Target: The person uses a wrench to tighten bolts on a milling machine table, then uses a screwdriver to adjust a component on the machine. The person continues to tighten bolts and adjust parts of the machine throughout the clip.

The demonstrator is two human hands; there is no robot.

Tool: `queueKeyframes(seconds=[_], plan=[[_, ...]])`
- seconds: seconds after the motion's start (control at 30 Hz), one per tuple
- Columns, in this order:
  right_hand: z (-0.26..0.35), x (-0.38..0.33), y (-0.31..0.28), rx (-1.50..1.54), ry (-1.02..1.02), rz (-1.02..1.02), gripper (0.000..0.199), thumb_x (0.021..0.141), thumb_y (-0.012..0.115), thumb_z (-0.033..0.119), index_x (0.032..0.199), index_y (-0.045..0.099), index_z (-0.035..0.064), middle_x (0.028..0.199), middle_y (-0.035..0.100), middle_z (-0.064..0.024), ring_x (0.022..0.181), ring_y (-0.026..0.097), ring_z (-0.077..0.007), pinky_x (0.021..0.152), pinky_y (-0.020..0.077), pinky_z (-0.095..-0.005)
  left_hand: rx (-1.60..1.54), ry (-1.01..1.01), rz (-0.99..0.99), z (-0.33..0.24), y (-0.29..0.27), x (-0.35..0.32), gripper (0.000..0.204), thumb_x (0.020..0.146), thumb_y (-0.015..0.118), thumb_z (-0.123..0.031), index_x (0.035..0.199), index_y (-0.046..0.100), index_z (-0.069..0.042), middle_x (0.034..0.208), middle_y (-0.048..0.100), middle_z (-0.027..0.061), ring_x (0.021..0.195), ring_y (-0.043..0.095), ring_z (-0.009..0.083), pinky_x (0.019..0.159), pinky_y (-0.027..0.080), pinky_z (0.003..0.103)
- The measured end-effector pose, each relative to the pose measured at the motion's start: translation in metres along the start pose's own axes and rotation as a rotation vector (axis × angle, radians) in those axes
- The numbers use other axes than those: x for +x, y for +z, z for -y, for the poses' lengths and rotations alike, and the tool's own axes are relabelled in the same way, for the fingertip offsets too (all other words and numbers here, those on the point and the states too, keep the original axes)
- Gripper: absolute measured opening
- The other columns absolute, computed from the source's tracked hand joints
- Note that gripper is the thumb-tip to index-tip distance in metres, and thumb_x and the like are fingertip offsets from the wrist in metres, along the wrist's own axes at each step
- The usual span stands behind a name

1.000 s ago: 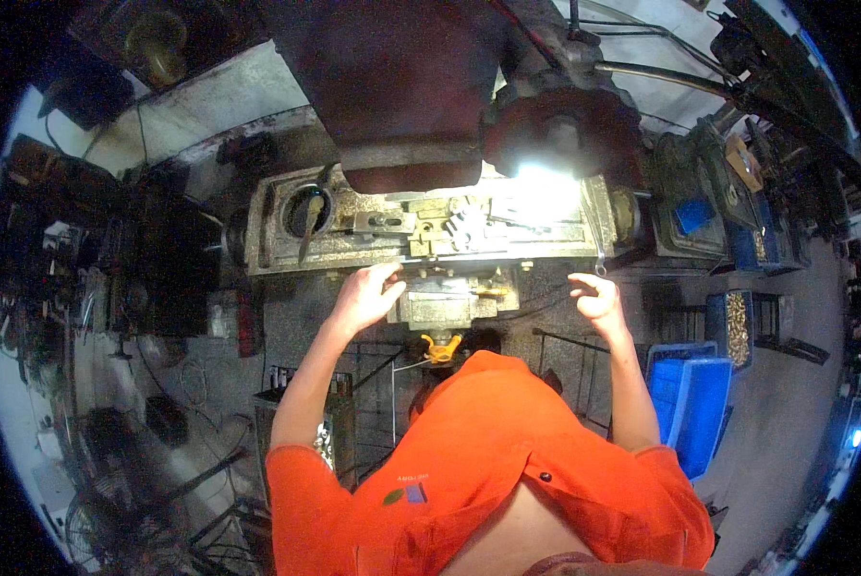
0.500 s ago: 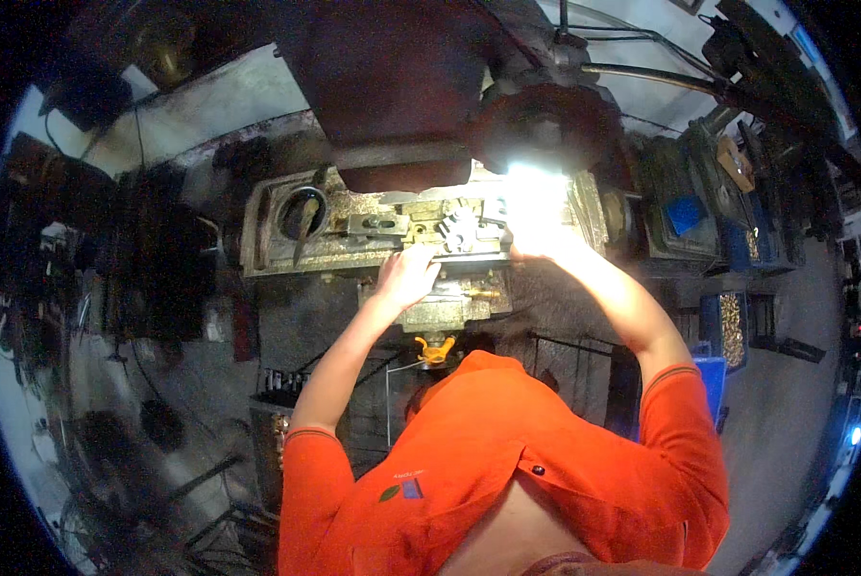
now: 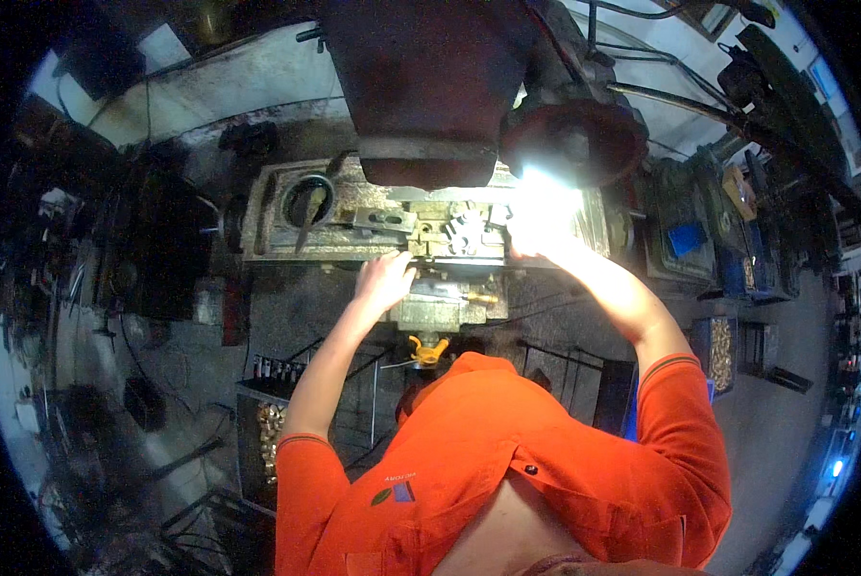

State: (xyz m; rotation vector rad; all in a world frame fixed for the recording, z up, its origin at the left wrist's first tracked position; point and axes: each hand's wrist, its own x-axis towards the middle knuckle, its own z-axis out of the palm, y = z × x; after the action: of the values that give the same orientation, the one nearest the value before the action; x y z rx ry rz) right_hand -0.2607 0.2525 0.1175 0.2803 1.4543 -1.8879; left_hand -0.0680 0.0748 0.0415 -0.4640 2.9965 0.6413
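My left hand [image 3: 384, 280] is at the front edge of the machine table [image 3: 267, 252], its fingers curled in; what they hold, if anything, is hidden. To the right of it a fixture with a bright, toothed-looking metal part [image 3: 465, 230] sits on the table. My right hand [image 3: 538, 242] is at the right side of that fixture, under a glaring lamp [image 3: 548, 187]. The glare washes out its fingers, so I cannot see what it touches. A slotted metal clamp block [image 3: 384, 220] lies on the table to the left of the fixture.
A dark machine head [image 3: 430, 96] hangs over the table. At the table's left stands a round bowl [image 3: 293, 223] with a brush-like tool in it. A yellow hand knob [image 3: 428, 351] sticks out below. Bins of brass-coloured parts [image 3: 720, 353] [image 3: 269, 432] stand at both sides.
My left hand has moved left along the table's front edge, away from the fixture. The right hand stays at the fixture's right side in the glare. The view has shifted slightly.
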Motion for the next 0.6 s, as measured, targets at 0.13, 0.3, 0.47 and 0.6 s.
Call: queueKeyframes(seconds=[0.13,0.3,0.47,0.6], plan=[[-0.02,0.051,-0.049,-0.429,-0.466,0.274,0.045,0.085,0.03,0.052,0.077,0.05,0.0125,0.058,0.046,-0.0055,0.036,0.038,-0.0214,0.029,0.0313,-0.0397,0.027,0.005,0.001,-0.003,0.001,0.009,0.023,0.081,0.051,-0.025,0.095,0.054,-0.006,0.095,0.059,0.0155,0.086,0.058,0.0322,0.076,0.046,0.043],[-0.018,0.057,-0.066,-0.986,-0.619,0.486,0.038,0.081,0.035,0.046,0.081,0.052,0.0113,0.065,0.047,-0.0056,0.046,0.038,-0.0211,0.041,0.0285,-0.0425,0.038,-0.021,0.031,0.004,0.008,0.015,0.027,0.079,0.053,-0.025,0.099,0.054,-0.007,0.095,0.059,0.0144,0.088,0.057,0.0329,0.075,0.045,0.044],[0.006,0.017,-0.029,-2.245,-0.484,0.437,0.033,0.059,0.065,0.024,0.089,0.061,0.0118,0.088,0.051,-0.0044,0.092,0.042,-0.0205,0.094,0.0257,-0.0418,0.026,-0.038,0.032,0.007,0.009,0.014,0.029,0.078,0.054,-0.025,0.101,0.055,-0.008,0.095,0.059,0.0133,0.089,0.056,0.0329,0.075,0.045,0.044],[0.008,0.014,-0.025,-2.559,-0.608,0.454,0.026,0.07,0.052,0.033,0.084,0.058,0.0114,0.076,0.05,-0.0047,0.07,0.044,-0.0199,0.068,0.0323,-0.0397,0.02,-0.029,0.036,0.006,0.006,0.015,0.029,0.078,0.055,-0.025,0.102,0.055,-0.008,0.095,0.06,0.0131,0.088,0.057,0.033,0.074,0.045,0.044]])
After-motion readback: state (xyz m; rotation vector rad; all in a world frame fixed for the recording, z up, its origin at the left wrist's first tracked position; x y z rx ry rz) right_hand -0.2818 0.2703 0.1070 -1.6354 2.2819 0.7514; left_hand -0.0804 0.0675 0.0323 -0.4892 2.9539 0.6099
